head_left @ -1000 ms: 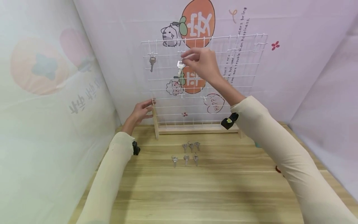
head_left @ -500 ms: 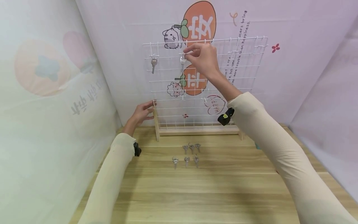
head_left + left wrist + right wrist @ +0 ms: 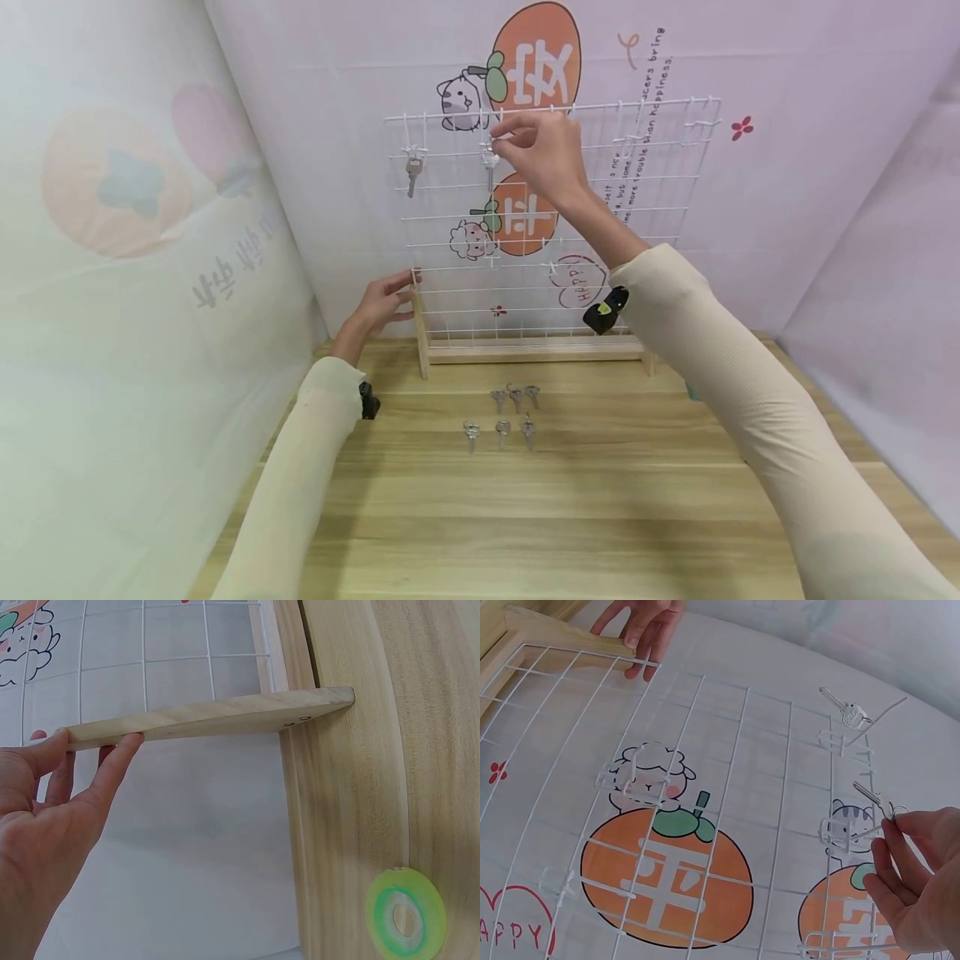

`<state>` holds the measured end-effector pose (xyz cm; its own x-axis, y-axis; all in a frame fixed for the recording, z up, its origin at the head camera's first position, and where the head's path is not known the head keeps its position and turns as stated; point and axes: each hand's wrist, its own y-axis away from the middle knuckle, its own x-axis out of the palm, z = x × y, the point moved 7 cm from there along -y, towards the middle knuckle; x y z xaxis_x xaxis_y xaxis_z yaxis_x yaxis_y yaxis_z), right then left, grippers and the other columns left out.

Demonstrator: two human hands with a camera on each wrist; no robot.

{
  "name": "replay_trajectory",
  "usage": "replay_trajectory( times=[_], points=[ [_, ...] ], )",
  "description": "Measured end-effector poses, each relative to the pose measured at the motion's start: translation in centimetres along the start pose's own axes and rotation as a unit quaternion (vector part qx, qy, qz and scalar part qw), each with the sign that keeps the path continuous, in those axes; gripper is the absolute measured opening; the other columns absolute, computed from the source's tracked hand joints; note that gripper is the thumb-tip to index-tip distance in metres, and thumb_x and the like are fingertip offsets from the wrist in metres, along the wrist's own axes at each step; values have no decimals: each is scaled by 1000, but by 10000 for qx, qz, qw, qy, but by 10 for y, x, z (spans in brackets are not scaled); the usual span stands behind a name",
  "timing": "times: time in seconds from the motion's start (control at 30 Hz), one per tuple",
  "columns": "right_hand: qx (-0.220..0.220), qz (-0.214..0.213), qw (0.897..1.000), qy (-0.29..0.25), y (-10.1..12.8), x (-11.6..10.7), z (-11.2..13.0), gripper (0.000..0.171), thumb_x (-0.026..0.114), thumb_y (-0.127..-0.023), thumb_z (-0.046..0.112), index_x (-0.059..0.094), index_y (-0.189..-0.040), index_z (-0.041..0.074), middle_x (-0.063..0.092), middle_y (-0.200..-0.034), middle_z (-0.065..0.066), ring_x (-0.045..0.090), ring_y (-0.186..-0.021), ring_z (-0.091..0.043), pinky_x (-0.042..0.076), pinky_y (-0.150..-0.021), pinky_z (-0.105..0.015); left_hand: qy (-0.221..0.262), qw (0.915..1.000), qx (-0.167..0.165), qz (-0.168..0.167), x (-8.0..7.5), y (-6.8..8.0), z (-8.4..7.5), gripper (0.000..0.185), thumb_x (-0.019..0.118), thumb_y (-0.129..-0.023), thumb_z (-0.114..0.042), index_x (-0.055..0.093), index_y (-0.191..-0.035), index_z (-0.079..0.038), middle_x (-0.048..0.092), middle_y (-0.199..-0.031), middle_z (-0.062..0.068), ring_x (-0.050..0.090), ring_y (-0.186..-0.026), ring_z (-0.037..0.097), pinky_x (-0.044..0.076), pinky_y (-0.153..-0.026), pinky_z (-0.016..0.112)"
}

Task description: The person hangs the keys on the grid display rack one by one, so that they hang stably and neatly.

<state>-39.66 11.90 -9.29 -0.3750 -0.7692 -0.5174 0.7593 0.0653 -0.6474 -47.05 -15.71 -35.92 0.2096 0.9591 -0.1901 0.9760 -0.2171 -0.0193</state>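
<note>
Right hand [image 3: 543,158] pinches small silver metal key [image 3: 871,796] by its ring at a white hook high on white wire grid rack [image 3: 660,179]. Key probably light, rigid, slick; ring end grips best. Left hand [image 3: 378,302], fingers straight, steadies the rack's left wooden post [image 3: 202,720].

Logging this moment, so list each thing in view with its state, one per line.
Right hand: pinches a key at a hook.
Key: hangs upright at the upper grid, held.
Other key: hangs from the left hook, untouched.
Left hand: fingers straight, resting on the wooden post.
Wire grid: upright in its wooden stand.
Six keys: flat on the table, two rows.
</note>
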Motion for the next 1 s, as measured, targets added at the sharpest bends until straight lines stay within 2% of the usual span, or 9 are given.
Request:
replay_trajectory(
  times=[0.4, 0.6, 0.83, 1.0],
  points=[
    [106, 47, 9999, -10, 1, -1, -1, 20, 72, -99, 18, 80, -116, 12, 78, -114, -4, 76, -97, -11, 49, -61, -20, -19, 10000, 32, -21, -1, -1, 0, 50, 49, -110, -4, 45, -159, -17, 40, -165, 7, 39, -150, 32, 52, -109, 53],
    [71, 136, 9998, 92, 2, 2, -4, 21, 71, -100, 18, 79, -119, 12, 79, -112, -5, 76, -96, -11, 54, -68, -19, -104, 9999, 3, -28, -1, -1, 1, 51, 50, -110, -5, 46, -158, -18, 40, -165, 6, 41, -149, 33, 52, -108, 52],
    [-69, 219, 9995, 208, 5, 0, -4, 24, 70, -100, 16, 77, -122, 9, 78, -117, -6, 74, -102, -14, 59, -86, -20, -67, 10000, -39, -28, -2, -1, 2, 51, 50, -110, -5, 46, -158, -18, 41, -164, 6, 38, -150, 30, 52, -109, 52],
    [-79, 272, 9993, 253, 9, -4, -6, 24, 70, -100, 15, 76, -122, 8, 77, -117, -7, 74, -103, -16, 59, -90, -22, 34, 9999, -123, -13, 0, 0, -1, 52, 49, -110, -5, 44, -159, -18, 40, -165, 6, 38, -150, 30, 49, -111, 54]
  ],
)
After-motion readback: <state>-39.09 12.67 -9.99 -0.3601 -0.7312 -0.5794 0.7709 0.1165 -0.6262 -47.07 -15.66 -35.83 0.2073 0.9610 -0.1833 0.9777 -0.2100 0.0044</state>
